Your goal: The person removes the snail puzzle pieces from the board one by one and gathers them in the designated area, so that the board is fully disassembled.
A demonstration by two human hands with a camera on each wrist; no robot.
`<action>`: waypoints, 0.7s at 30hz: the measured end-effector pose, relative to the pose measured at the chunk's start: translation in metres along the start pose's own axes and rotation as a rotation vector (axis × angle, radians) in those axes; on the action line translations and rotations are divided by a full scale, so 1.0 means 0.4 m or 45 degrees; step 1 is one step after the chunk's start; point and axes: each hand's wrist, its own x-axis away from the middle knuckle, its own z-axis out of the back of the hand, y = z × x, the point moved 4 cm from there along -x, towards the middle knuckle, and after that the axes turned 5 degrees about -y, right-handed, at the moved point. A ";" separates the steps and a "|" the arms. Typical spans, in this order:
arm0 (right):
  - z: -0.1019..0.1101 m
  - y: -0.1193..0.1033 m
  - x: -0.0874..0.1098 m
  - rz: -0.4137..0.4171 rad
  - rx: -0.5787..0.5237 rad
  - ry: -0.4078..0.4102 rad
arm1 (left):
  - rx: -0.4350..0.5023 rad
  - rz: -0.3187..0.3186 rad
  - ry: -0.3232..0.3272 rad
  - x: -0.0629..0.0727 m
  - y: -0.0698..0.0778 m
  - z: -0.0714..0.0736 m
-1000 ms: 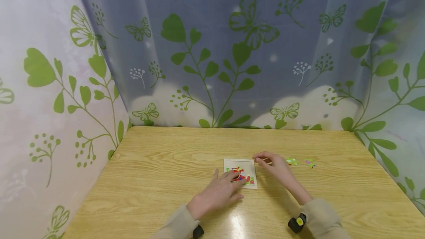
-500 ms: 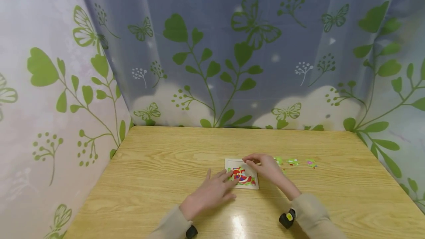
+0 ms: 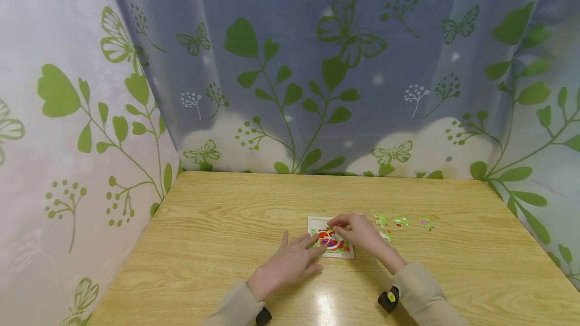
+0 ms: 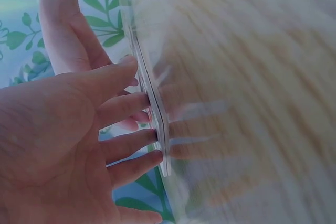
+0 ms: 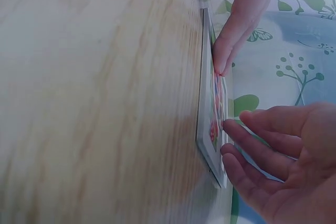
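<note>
Head view: puzzle board [image 3: 317, 221] flat on the desk [image 3: 226, 215], picture partly covered. Left hand [image 3: 290, 264] spread, fingertips on the board's left part. Right hand [image 3: 360, 230] over its right side, fingers bent, tips at the picture; whether they pinch a piece, cannot tell. Risks, in my judgement: board looks light, desk smooth, so a sideways push from the right could skid it if the left bears down too softly. An uneven press might tip a neighbouring bit out. Nearest of the loose pieces [image 3: 401, 222] lies just beside the right wrist; a careless withdrawal could sweep it away.
</note>
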 end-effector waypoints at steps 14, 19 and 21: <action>-0.016 -0.001 -0.013 0.040 -0.006 -0.019 | -0.012 0.009 -0.005 -0.003 0.000 0.005; -0.016 -0.005 -0.018 0.084 -0.094 -0.011 | -0.032 0.012 -0.002 -0.006 -0.001 0.003; -0.014 -0.007 -0.019 0.120 -0.118 -0.001 | -0.028 0.012 0.000 -0.006 -0.002 0.003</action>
